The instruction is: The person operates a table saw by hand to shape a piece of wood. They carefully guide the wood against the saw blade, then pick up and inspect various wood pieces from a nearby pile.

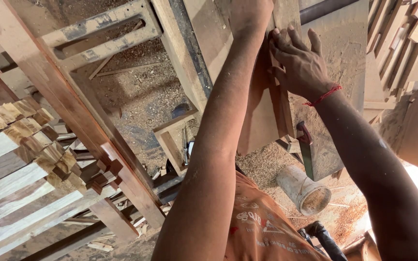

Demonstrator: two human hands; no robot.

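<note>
A brown wooden board (266, 116) lies on a sawdust-covered machine table (339, 53). My right hand (302, 65), with a red thread around the wrist, lies flat on the board with its fingers spread. My left arm runs up the middle of the view, and my left hand (249, 14) rests at the board's far end. That hand is cut off by the top edge, so its fingers are hidden.
Stacked short wood pieces (30, 140) fill the left side, beside long reddish beams (73, 111). A grey metal frame (103, 34) lies above on a sawdust floor. A white bucket (305, 189) of sawdust and a dark-handled handsaw (306, 147) sit below the table. Planks (407, 38) lean at the right.
</note>
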